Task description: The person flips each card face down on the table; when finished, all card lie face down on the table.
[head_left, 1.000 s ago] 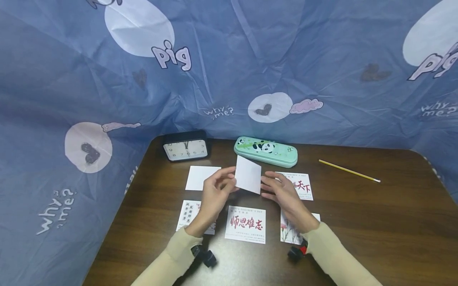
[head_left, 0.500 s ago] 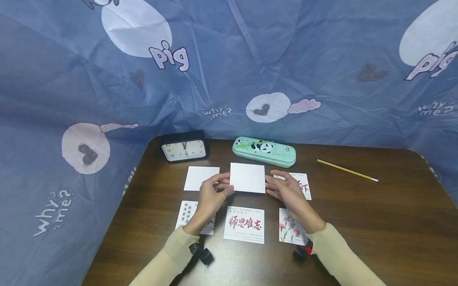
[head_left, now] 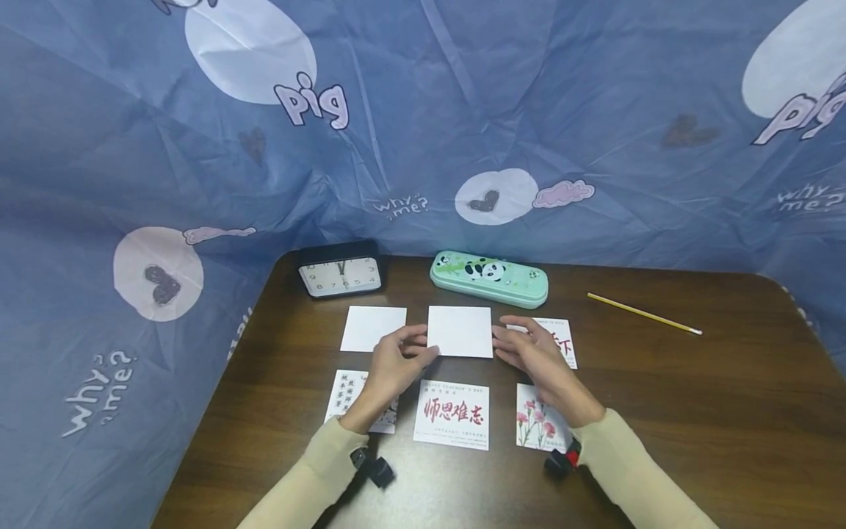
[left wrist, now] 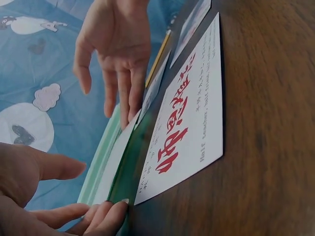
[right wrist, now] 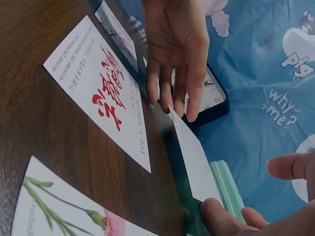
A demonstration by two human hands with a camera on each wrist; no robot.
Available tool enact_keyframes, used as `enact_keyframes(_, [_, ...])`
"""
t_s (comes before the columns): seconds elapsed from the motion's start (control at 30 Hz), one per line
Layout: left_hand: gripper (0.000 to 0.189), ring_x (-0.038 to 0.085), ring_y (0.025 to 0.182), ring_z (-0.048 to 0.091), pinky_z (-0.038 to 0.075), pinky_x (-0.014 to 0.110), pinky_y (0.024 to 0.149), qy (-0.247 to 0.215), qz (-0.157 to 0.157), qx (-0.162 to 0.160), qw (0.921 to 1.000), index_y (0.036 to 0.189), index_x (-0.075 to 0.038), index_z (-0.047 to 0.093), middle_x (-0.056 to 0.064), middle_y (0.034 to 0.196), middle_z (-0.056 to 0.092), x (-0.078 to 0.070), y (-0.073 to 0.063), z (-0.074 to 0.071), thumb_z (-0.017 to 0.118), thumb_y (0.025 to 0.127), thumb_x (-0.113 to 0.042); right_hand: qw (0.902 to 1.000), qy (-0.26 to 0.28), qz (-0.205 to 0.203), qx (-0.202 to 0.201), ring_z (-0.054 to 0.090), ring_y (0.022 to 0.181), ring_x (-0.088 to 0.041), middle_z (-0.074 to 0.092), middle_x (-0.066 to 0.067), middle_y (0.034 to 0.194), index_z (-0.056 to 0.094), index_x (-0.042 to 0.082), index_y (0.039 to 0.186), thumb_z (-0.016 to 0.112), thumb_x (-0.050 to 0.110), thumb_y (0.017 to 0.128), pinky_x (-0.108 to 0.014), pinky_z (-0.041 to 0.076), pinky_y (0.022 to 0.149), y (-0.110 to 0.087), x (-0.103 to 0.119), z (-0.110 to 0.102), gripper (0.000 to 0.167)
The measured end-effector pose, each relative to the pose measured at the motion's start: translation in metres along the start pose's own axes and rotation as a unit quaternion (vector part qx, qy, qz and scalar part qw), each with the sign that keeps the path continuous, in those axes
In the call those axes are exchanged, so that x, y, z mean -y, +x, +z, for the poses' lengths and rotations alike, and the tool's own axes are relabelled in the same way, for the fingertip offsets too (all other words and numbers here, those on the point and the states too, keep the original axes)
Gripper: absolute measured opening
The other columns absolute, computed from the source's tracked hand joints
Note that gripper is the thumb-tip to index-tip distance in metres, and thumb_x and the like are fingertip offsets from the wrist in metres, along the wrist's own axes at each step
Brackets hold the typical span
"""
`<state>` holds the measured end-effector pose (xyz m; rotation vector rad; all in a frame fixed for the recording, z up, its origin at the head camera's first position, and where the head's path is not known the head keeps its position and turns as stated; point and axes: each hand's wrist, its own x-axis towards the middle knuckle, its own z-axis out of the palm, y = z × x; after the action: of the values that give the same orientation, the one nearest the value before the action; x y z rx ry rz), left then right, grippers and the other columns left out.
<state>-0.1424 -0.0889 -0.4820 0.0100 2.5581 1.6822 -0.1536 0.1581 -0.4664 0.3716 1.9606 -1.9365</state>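
A blank white card (head_left: pixel 460 332) lies face-on between my two hands in the head view, just nearer than the pencil case. My left hand (head_left: pixel 399 365) has its fingertips right at the card's left edge; in the left wrist view its thumb (left wrist: pixel 61 167) stands apart from the card. Opposite, the right hand (head_left: pixel 538 356) holds fairly straight fingers at the right edge, its thumb (right wrist: pixel 290 166) also off the card in the right wrist view. A card with red lettering (head_left: pixel 452 415) sits below the hands. The right hand partly covers another red-lettered card (head_left: pixel 563 345).
Another blank card (head_left: pixel 372 328) lies at left, with a black-lettered card (head_left: pixel 344 393) below it. A carnation card (head_left: pixel 537 426) is at lower right. Along the back stand a clock (head_left: pixel 340 275) and a green panda pencil case (head_left: pixel 489 279). A yellow pencil (head_left: pixel 644 314) lies right.
The blank card was tilted up between the hands a second ago; it has turned flat, blank side up, and come down slightly. The hands have stayed at its two sides.
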Motion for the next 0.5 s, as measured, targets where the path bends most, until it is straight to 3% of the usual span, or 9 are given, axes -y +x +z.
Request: enact_keyframes(0.5, [0.053, 0.033, 0.111, 0.074, 0.063, 0.044, 0.093, 0.034, 0.005, 0.014, 0.9993, 0.138, -0.002, 0.062, 0.019, 0.127, 0.072, 0.0, -0.0036, -0.0017, 0.079, 0.091, -0.021, 0.9998, -0.001, 0.008, 0.016, 0.056, 0.143, -0.034, 0.051, -0.024, 0.156, 0.036, 0.005, 0.157, 0.058, 0.023, 0.106, -0.035, 0.052, 0.114, 0.0051, -0.0026, 0.0002, 0.059])
